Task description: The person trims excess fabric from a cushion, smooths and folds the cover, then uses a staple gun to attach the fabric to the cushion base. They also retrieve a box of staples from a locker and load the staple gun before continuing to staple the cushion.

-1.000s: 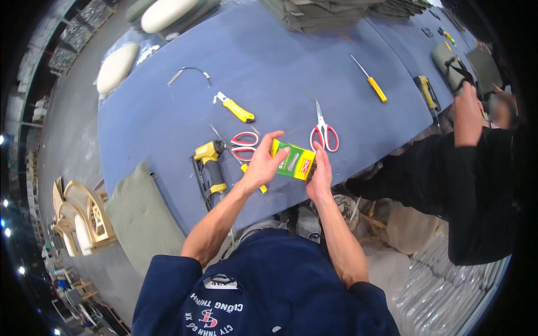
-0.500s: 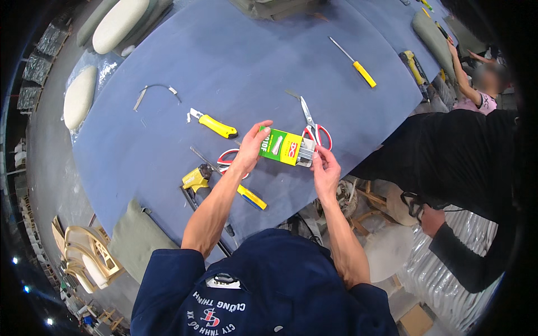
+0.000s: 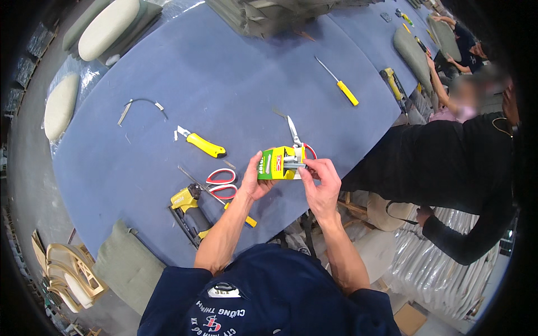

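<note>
My left hand (image 3: 256, 180) is closed around a small green and yellow cardboard box (image 3: 271, 163) over the near part of the table. From the box's open right end stick silver strips of staples (image 3: 293, 165). My right hand (image 3: 321, 182) pinches the end of one strip between thumb and fingers, right at the opening. Just beyond the box lie red-handled scissors (image 3: 293, 132), partly hidden by it. A second pair of red and white scissor handles (image 3: 222, 183) rests left of my left hand, near a yellow staple gun (image 3: 188, 204).
On the blue table (image 3: 235, 95) lie a yellow utility knife (image 3: 204, 144), a yellow-handled screwdriver (image 3: 347, 92), another screwdriver (image 3: 246, 219) by my left forearm and a dark cord (image 3: 144, 101). A grey-green cushion (image 3: 129, 263) overhangs the near-left edge. A person in black (image 3: 426, 162) stands close at right.
My right fingers have moved onto the staple strip at the box's opening. The box is tilted less and its end looks wider open. The view has shifted, so the table things appear lower and further left.
</note>
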Tool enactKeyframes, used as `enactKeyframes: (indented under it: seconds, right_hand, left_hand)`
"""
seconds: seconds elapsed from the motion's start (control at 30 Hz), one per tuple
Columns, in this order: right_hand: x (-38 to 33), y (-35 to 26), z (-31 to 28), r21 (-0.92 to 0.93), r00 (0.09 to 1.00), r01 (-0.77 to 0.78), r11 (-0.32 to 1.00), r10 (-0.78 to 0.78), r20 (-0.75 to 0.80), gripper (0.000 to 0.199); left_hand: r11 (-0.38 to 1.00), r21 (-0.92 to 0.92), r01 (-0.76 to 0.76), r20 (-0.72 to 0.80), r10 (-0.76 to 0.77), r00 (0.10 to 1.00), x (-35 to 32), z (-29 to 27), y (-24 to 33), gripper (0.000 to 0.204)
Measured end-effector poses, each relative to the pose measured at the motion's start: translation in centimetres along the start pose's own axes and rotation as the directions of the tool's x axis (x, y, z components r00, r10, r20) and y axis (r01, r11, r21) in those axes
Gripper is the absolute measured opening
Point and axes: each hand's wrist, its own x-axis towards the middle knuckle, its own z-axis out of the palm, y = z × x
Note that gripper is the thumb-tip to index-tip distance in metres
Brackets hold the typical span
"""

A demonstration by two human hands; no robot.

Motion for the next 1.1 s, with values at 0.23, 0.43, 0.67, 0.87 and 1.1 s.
enactKeyframes:
  seconds: [0.23,0.43,0.67,0.87,1.1]
  right_hand:
    - [2.0,-2.2,-0.7,-0.039,0.975,0.221,0.974,-0.220,0.040,0.024]
    - [2.6,-3.2,-0.6,-0.091,0.973,0.217,0.972,-0.208,0.098,0.029]
    - [1.5,-0.4,1.3,-0.023,0.994,-0.089,0.996,0.090,0.057,0.022]
    - [1.0,4.7,6.1,0.689,0.695,-0.593,0.417,0.697,0.176,0.042]
    - [1.5,5.1,6.5,0.730,0.750,-0.532,0.429,0.639,0.171,0.043]
  left_hand:
    - [0.990,-0.069,0.127,0.174,-0.113,0.978,0.1,1.6,-0.5,0.060]
    - [0.994,-0.050,0.096,0.233,-0.082,0.969,0.8,2.0,0.0,0.063]
    - [0.950,0.290,-0.117,-0.028,0.131,0.991,-1.2,2.9,3.2,0.042]
    - [0.306,0.876,-0.372,0.173,0.521,0.836,-2.4,6.1,6.7,0.042]
    - [0.349,0.872,-0.345,0.135,0.506,0.852,-2.3,7.6,7.6,0.040]
